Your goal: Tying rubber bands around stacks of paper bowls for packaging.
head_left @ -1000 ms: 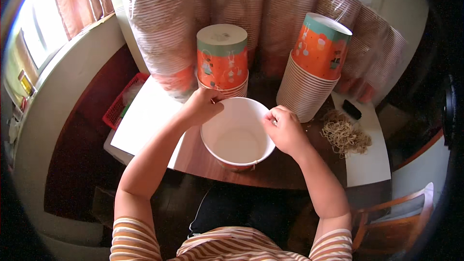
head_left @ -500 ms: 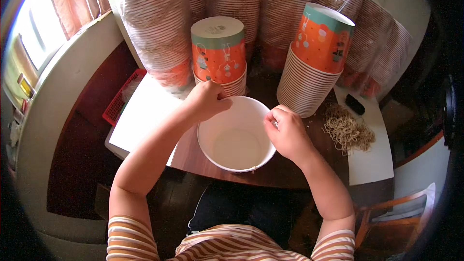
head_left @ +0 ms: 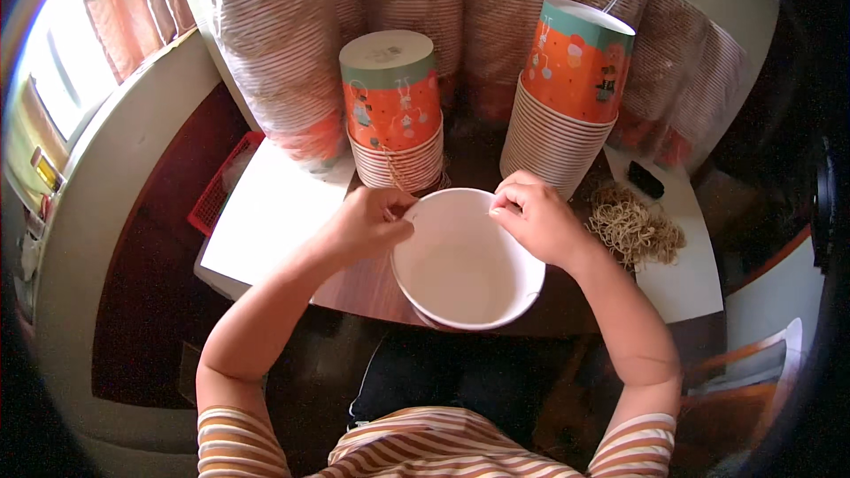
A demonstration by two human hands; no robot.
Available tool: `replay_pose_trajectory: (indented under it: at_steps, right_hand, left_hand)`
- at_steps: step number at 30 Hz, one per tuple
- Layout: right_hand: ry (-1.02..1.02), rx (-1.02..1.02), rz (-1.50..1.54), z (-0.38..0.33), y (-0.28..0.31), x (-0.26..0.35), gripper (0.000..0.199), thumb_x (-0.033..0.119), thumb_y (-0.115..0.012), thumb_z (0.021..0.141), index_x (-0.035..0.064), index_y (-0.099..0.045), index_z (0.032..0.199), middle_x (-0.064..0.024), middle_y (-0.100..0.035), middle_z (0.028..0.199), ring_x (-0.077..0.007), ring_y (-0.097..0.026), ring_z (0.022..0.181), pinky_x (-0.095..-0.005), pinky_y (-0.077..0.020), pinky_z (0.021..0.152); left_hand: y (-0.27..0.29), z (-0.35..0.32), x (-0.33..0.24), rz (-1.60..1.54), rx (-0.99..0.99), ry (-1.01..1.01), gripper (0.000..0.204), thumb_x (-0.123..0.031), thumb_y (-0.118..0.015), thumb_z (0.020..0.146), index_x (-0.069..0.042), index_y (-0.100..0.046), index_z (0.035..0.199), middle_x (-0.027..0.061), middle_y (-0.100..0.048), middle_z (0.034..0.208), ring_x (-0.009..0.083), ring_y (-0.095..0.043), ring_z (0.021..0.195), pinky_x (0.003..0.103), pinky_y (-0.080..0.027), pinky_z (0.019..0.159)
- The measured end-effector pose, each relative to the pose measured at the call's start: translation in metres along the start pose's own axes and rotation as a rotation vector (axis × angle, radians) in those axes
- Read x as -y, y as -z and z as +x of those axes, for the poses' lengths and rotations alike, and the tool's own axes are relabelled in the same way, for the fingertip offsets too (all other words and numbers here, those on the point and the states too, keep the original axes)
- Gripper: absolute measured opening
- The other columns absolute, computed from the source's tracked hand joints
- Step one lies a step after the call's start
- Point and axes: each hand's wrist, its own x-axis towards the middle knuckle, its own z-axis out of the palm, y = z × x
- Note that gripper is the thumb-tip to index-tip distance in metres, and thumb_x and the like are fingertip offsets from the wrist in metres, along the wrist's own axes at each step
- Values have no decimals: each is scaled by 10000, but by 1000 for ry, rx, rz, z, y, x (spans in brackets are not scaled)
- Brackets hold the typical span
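A large white paper bucket (head_left: 469, 257) stands mouth up near the table's front edge, its inside facing me. At the rim's upper left, my left hand (head_left: 372, 223) is closed in a pinch; what lies between its fingertips is hidden. My right hand (head_left: 537, 219) pinches the rim at the upper right. Just above my left hand, a thin tan cord (head_left: 390, 170) runs down in front of the left stack of upside-down orange and green buckets (head_left: 394, 106). A small bit of cord shows at the bucket's lower right rim.
A second upside-down bucket stack (head_left: 567, 88) stands at the right, beside a heap of tan cords (head_left: 637, 228) and a black object (head_left: 645, 180). Plastic-wrapped bucket stacks (head_left: 274, 53) line the back. A red basket (head_left: 217, 190) sits left, a chair (head_left: 761, 372) lower right.
The white bucket has shifted right and turned, so the cord bit at its rim moved rightward. My left hand has come down from the left stack to the rim's side; my right hand has moved slightly right.
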Motion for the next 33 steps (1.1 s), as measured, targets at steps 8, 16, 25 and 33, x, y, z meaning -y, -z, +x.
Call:
replay_pose_trajectory:
  at_steps: [8, 16, 25, 33]
  right_hand:
    - [51, 69, 91, -8, -6, 57, 87, 94, -625, 776, 8, -624, 791, -90, -553, 807, -213, -570, 706, -304, -459, 603]
    - [-73, 115, 97, -3, -35, 50, 103, 117, -619, 769, 14, -625, 762, -129, -566, 821, -264, -577, 760, -356, -453, 680]
    - [-103, 101, 70, -1, -47, 50, 106, 126, -617, 769, 20, -622, 758, -134, -568, 844, -273, -578, 788, -360, -457, 705]
    - [-114, 71, 63, 2, -49, 52, 110, 124, -617, 767, 16, -616, 754, -140, -570, 835, -279, -580, 777, -362, -460, 700]
  left_hand:
    - [-19, -31, 5, -517, 55, 177, 240, -80, -489, 848, 59, -587, 1017, 50, -603, 765, 104, -565, 613, 239, -472, 575]
    - [-18, -29, 20, -512, 72, 151, 229, -90, -461, 883, 50, -584, 1017, 61, -624, 792, 103, -587, 630, 228, -486, 577]
    - [-18, -26, 22, -463, 89, 90, 221, -88, -475, 885, 55, -595, 1003, 46, -617, 762, 90, -569, 625, 224, -470, 575]
    - [-18, -24, 19, -404, 70, 84, 216, -81, -477, 880, 54, -599, 997, 36, -611, 750, 77, -554, 631, 215, -461, 583]
